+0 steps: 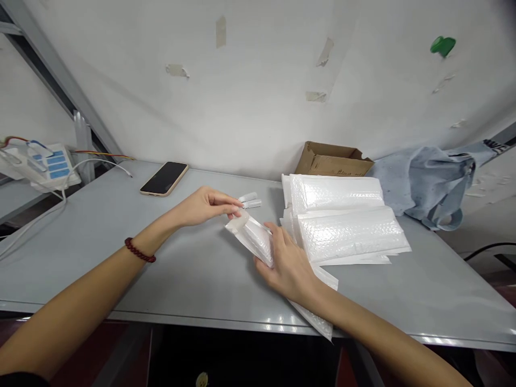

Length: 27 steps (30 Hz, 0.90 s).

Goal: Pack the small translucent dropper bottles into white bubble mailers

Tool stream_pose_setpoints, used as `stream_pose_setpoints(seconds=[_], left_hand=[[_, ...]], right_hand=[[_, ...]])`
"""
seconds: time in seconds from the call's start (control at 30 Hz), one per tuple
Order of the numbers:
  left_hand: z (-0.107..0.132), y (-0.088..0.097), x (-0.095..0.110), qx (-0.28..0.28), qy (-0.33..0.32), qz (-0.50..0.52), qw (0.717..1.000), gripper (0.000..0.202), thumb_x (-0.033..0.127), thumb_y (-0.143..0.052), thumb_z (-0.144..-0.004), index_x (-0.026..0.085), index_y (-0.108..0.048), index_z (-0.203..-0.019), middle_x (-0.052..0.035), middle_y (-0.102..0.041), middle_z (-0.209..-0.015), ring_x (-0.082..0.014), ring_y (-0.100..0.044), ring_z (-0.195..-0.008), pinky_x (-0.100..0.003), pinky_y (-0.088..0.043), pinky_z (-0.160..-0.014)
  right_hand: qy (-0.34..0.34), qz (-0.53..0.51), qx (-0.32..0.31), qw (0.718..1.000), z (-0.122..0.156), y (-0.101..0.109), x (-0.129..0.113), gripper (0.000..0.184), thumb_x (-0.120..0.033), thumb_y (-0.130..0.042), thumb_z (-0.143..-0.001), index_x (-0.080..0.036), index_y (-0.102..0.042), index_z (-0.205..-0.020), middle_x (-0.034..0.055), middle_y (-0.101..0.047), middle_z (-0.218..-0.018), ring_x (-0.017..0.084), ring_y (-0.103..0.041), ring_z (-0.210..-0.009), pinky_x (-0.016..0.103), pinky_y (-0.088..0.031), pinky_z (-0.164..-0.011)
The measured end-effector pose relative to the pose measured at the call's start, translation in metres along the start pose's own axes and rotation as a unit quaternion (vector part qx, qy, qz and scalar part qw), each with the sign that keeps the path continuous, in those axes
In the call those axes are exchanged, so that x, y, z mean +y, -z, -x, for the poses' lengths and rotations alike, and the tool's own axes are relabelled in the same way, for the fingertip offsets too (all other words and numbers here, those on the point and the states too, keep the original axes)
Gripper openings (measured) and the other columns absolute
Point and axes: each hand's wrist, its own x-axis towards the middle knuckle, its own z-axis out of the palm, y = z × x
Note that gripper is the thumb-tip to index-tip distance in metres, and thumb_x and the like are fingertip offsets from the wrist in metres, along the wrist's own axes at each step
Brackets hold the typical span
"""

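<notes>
A white bubble mailer (255,236) lies slantwise over the table, its lower end reaching the front edge. My right hand (288,264) is wrapped around its middle, with the thumb on the near side. At the far left end, the fingertips of my left hand (213,206) pinch the mailer's flap; exactly what they grip there is partly hidden. Just beyond those fingertips lie small white strips (252,203). To the right of my right hand sits a pile of white bubble mailers (350,234), some overlapping.
A phone (164,179) rests on the grey table (181,285) at the back left. Behind the mailer pile stands an open cardboard box (336,159), with light blue cloth (419,180) beside it. At the far left, a power strip (52,164) has a white cable (64,199).
</notes>
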Motion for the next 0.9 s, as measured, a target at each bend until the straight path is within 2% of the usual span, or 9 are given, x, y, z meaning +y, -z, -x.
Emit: stream_pose_setpoints(seconds=[0.07, 0.13, 0.27, 0.37, 0.7, 0.9], left_hand=[[-0.007, -0.002, -0.013, 0.069, 0.029, 0.003, 0.997, 0.036, 0.042, -0.056, -0.08, 0.016, -0.071, -0.102, -0.0065, -0.073, -0.083, -0.0183, -0.063, -0.074, -0.028, -0.046, -0.066], [-0.015, -0.006, -0.026, 0.105, 0.035, -0.059, 0.992, 0.033, 0.04, -0.057, -0.078, 0.015, -0.072, -0.093, -0.006, -0.071, -0.08, -0.0178, -0.061, -0.075, -0.027, -0.044, -0.067], [-0.026, -0.021, -0.043, 0.101, 0.013, -0.19, 0.977, 0.03, 0.036, -0.055, -0.077, 0.015, -0.072, -0.09, -0.0039, -0.067, -0.075, -0.0169, -0.056, -0.068, -0.026, -0.04, -0.063], [-0.03, -0.03, -0.047, 0.102, 0.003, -0.23, 0.968, 0.033, 0.036, -0.052, -0.078, 0.015, -0.072, -0.095, -0.004, -0.065, -0.075, -0.0171, -0.055, -0.066, -0.026, -0.038, -0.06], [-0.035, -0.034, -0.048, 0.094, 0.055, -0.217, 0.97, 0.028, 0.038, -0.051, -0.077, 0.017, -0.067, -0.088, -0.0015, -0.064, -0.068, -0.0166, -0.055, -0.063, -0.026, -0.036, -0.057], [-0.03, -0.03, -0.045, 0.069, 0.041, -0.194, 0.978, 0.02, 0.032, -0.047, -0.077, 0.018, -0.062, -0.079, -0.0009, -0.063, -0.069, -0.0159, -0.055, -0.062, -0.025, -0.037, -0.056]], right_hand=[[-0.002, -0.001, -0.002, 1.0, 0.0, 0.0, -0.001, 0.055, -0.029, -0.05, -0.077, -0.015, -0.031, -0.128, 0.0128, -0.054, -0.11, 0.029, -0.055, -0.099, 0.044, -0.05, -0.075], [0.0, -0.002, -0.004, 1.0, 0.001, 0.0, -0.001, 0.055, -0.028, -0.05, -0.077, -0.015, -0.032, -0.127, 0.0132, -0.054, -0.111, 0.029, -0.055, -0.099, 0.044, -0.05, -0.076], [0.015, 0.002, 0.003, 1.0, 0.002, -0.001, -0.001, 0.053, -0.027, -0.05, -0.077, -0.015, -0.033, -0.126, 0.014, -0.054, -0.112, 0.029, -0.053, -0.102, 0.043, -0.049, -0.078], [0.025, 0.003, 0.014, 1.0, 0.003, -0.002, 0.0, 0.055, -0.027, -0.05, -0.077, -0.015, -0.032, -0.127, 0.0136, -0.054, -0.113, 0.029, -0.053, -0.103, 0.042, -0.049, -0.078], [0.029, 0.008, 0.009, 1.0, 0.002, -0.007, 0.003, 0.056, -0.028, -0.05, -0.076, -0.015, -0.032, -0.128, 0.0134, -0.054, -0.112, 0.028, -0.052, -0.103, 0.042, -0.049, -0.079], [0.025, 0.007, 0.005, 1.0, 0.001, -0.008, 0.003, 0.055, -0.027, -0.051, -0.077, -0.015, -0.033, -0.128, 0.0122, -0.054, -0.109, 0.028, -0.052, -0.102, 0.042, -0.049, -0.08]])
